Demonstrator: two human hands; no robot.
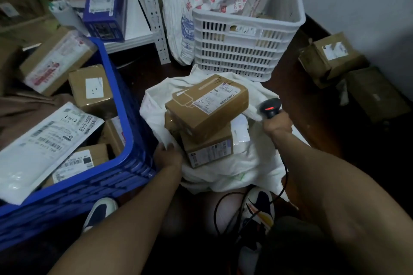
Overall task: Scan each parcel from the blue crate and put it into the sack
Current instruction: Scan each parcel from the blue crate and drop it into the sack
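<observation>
The blue crate (125, 105) stands at the left, holding several cardboard parcels and a long white mailer (42, 145). On the floor in the middle lies the white sack (252, 158), with a brown box (207, 105) labelled on top resting on a second box (207, 147) inside its mouth. My left hand (167, 156) grips the sack's near left edge beside the crate. My right hand (277, 125) holds a black barcode scanner (269, 107) with a red light, just right of the top box.
A white slatted crate (243, 49) with a printed bag and a box stands behind the sack. More cardboard boxes (330, 58) lie along the right wall. A white shelf (138, 29) with a blue box sits at the back left. My shoes and the scanner cable are below.
</observation>
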